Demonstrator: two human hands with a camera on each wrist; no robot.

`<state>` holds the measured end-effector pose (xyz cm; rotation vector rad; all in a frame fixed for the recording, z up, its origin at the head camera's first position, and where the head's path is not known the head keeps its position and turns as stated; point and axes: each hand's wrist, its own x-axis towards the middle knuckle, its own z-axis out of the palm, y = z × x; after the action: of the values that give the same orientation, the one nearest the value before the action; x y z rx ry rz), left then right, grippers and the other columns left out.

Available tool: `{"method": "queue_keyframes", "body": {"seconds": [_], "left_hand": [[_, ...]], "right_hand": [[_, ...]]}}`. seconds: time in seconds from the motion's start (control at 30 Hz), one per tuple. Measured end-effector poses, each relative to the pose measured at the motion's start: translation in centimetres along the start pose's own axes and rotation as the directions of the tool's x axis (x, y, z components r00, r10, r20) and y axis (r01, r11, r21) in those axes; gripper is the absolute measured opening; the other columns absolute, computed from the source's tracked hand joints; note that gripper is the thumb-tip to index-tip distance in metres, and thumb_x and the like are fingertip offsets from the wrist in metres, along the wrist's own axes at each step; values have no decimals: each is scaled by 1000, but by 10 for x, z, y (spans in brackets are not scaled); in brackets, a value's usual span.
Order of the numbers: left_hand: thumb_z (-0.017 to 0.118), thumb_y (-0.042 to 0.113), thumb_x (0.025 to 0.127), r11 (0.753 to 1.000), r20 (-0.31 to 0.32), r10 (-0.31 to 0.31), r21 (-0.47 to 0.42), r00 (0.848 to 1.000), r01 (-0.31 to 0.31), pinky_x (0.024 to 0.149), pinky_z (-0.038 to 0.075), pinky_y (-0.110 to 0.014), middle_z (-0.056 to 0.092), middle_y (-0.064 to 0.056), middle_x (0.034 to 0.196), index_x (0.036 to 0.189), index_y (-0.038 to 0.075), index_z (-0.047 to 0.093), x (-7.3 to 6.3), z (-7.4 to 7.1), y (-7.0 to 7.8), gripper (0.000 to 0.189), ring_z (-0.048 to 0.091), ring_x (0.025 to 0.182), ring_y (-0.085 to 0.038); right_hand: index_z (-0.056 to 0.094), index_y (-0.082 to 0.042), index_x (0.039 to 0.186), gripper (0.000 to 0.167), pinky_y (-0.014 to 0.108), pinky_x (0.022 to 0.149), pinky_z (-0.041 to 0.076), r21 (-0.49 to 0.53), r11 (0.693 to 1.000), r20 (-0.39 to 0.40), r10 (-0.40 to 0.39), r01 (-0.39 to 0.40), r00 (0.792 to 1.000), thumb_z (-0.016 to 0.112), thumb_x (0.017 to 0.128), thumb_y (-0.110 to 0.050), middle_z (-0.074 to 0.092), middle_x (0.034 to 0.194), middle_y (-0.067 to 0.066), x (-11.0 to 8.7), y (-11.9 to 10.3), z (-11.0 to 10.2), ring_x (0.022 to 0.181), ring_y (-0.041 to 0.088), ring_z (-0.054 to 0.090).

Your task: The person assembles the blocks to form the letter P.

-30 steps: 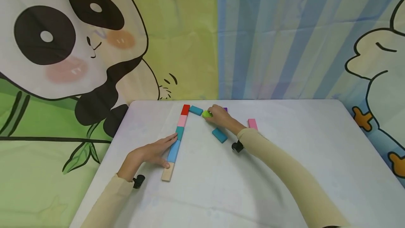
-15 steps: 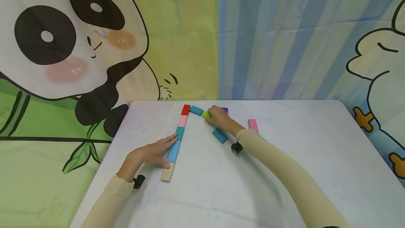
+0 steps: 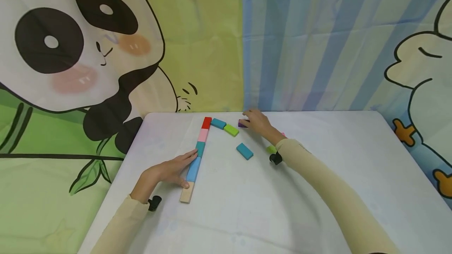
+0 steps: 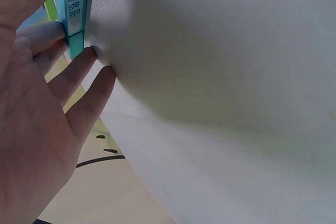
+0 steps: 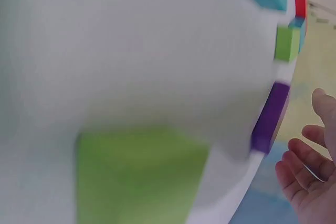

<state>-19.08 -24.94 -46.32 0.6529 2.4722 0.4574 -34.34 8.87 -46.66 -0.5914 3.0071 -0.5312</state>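
Observation:
A straight row of flat blocks runs up the table: plain wood (image 3: 187, 193), light blue (image 3: 193, 169), teal (image 3: 200, 148), pink (image 3: 203, 135) and red (image 3: 206, 122). My left hand (image 3: 168, 169) rests along its left side, fingers stretched against the blocks, thumb by the wooden one. From the red end, a blue block (image 3: 218, 123) and a green block (image 3: 231, 130) slant off to the right. My right hand (image 3: 259, 124) hovers at a purple block (image 5: 271, 118), fingers loosely bent; the right wrist view shows a gap between them.
A loose blue block (image 3: 245, 151) lies mid-table. Another green block (image 3: 271, 149) is partly hidden by the right wrist, and a pink block (image 3: 283, 134) shows only a corner. A patterned cloth (image 3: 208, 50) hangs behind the table's far edge.
My right hand has let go of the green block, which stays beside the blue one, and moved right to the purple block. The left hand has not moved.

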Motion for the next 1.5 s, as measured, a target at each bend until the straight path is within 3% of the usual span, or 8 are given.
{"method": "queue_keyframes", "body": {"seconds": [0.27, 0.5, 0.6, 0.8, 0.93, 1.07, 1.33, 1.5], "left_hand": [[78, 44, 75, 1000, 6, 9, -2, 1000, -9, 115, 30, -56, 3, -10, 165, 156, 6, 11, -1, -2, 3, 112, 11, 151, -38], [77, 47, 74, 1000, 7, 5, 9, 1000, -5, 116, 29, -56, 3, -10, 166, 156, 7, 10, 0, -1, 2, 113, 11, 151, -38], [78, 46, 74, 1000, 2, 9, 7, 1000, -9, 116, 29, -56, 3, -10, 166, 156, 6, 11, 1, -2, 2, 113, 11, 151, -38], [77, 46, 74, 1000, 1, 16, -2, 1000, -16, 116, 28, -56, 2, -10, 166, 156, 7, 10, 0, -1, 1, 113, 10, 151, -38], [77, 47, 74, 1000, -2, 15, 3, 1000, -15, 115, 28, -57, 1, -9, 166, 156, 8, 10, -2, 0, 1, 113, 10, 151, -38], [77, 47, 74, 1000, -5, 18, 8, 1000, -18, 115, 29, -56, 1, -9, 166, 156, 7, 10, -3, -1, 0, 113, 11, 151, -38], [77, 46, 74, 1000, -1, 23, -4, 1000, -23, 116, 28, -57, 2, -9, 166, 156, 7, 10, -1, 0, 1, 113, 10, 151, -38], [77, 48, 74, 1000, -2, 25, 3, 1000, -25, 115, 28, -57, 1, -9, 166, 156, 8, 10, -2, -1, 1, 114, 10, 151, -39]], "right_hand": [[59, -3, 131, 47, 52, 103, 46, 5, 1000, -1, 19, -19, 1000, 57, 98, -36, 55, 133, 21, -2, 27, 2, 124, 39, 52], [59, -4, 131, 45, 50, 100, 47, 12, 1000, -4, -12, 12, 1000, 58, 98, -34, 56, 128, 20, -4, 31, 4, 118, 36, 54], [59, -5, 130, 44, 49, 96, 49, 5, 999, -47, -33, 33, 998, 58, 97, -33, 57, 123, 19, -7, 29, 3, 114, 35, 55], [63, -5, 126, 40, 44, 90, 53, 42, 982, -159, -174, 183, 972, 62, 95, -30, 60, 119, 16, -39, 9, 10, 110, 31, 56], [66, -7, 123, 42, 40, 86, 55, 57, 962, -88, -261, 267, 961, 67, 92, -34, 63, 114, 13, -72, -8, 17, 103, 26, 60], [65, -8, 125, 44, 32, 81, 55, 69, 964, 14, -258, 256, 966, 69, 90, -33, 64, 107, 8, -92, -19, 23, 90, 16, 59], [68, -10, 120, 35, 27, 74, 53, 44, 975, 37, -219, 218, 975, 72, 88, -24, 63, 101, 6, -102, -28, 25, 83, 13, 56], [67, -8, 121, 37, 29, 74, 53, 70, 982, 32, -179, 177, 983, 72, 87, -23, 63, 102, 8, -97, -30, 22, 83, 15, 56]]}}
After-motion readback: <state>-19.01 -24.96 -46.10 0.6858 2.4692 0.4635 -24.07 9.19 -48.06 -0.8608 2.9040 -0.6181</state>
